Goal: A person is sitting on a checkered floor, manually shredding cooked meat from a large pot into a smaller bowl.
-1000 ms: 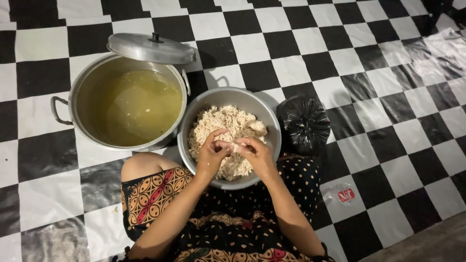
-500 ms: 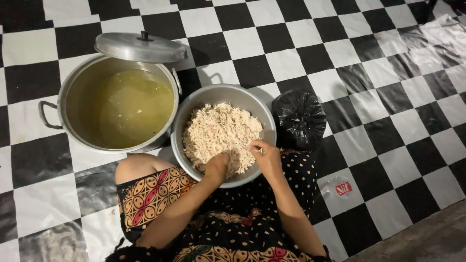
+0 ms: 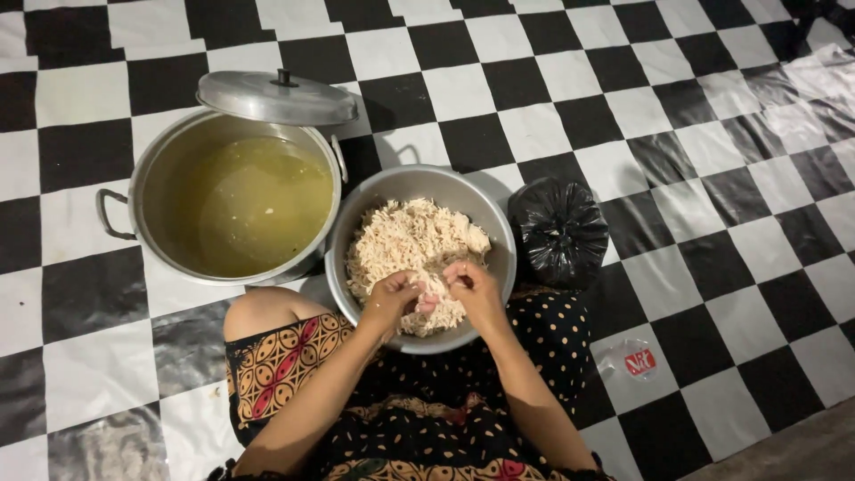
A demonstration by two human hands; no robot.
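1. We work a pale piece of shredded meat (image 3: pixel 434 294) over the round grey metal bowl (image 3: pixel 405 184), which sits on the floor just in front of our lap.
2. Our left hand (image 3: pixel 392 298) curls around the piece; our right hand (image 3: pixel 470 287) pinches it with the fingertips.
3. Left of the bowl stands a large aluminium pot of yellowish broth (image 3: pixel 236 205), its lid (image 3: pixel 276 96) resting tilted on the far rim.
4. A tied black plastic bag (image 3: pixel 558 229) sits just right of the bowl; near it, a clear wrapper with a red label (image 3: pixel 634 360) lies on the black-and-white checkered floor (image 3: pixel 712 134).

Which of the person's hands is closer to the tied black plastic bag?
The right hand, over the shredded food beside the tied black plastic bag; the left hand is farther, toward the pot side.
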